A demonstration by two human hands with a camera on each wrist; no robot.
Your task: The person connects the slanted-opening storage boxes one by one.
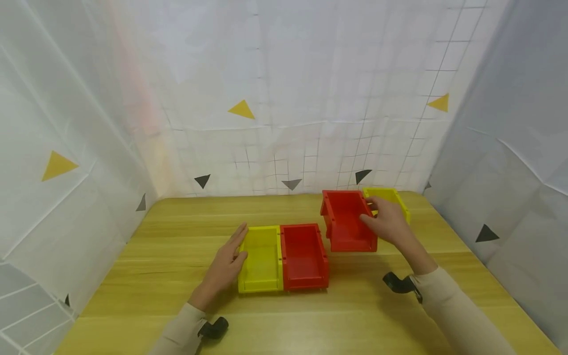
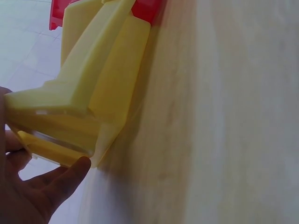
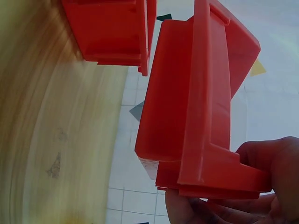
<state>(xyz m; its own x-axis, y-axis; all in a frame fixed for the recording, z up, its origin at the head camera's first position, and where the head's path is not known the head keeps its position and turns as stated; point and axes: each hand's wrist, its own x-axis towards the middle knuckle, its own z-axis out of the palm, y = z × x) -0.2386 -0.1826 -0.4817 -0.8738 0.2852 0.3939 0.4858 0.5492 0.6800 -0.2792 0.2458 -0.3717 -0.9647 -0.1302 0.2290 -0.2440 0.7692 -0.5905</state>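
Observation:
My right hand [image 1: 388, 222] grips a red storage bin [image 1: 348, 241] by its right side wall, thumb over the rim and fingers outside. That bin is tilted and held above the table; the right wrist view shows my right hand [image 3: 275, 182] at its edge. On the table, a yellow storage bin [image 1: 261, 261] and a second red bin [image 1: 305, 259] stand side by side, touching. At the yellow bin's left wall is my left hand [image 1: 224, 264], its thumb over the rim and its fingers along the outside. The left wrist view shows those fingers [image 2: 70, 179] against the yellow wall.
Another yellow bin [image 1: 383, 195] stands at the back right, partly hidden behind my right hand and the raised red bin. White sheeting [image 1: 293, 98] with yellow and dark triangles rises behind the wooden table [image 1: 310, 325] and along both sides.

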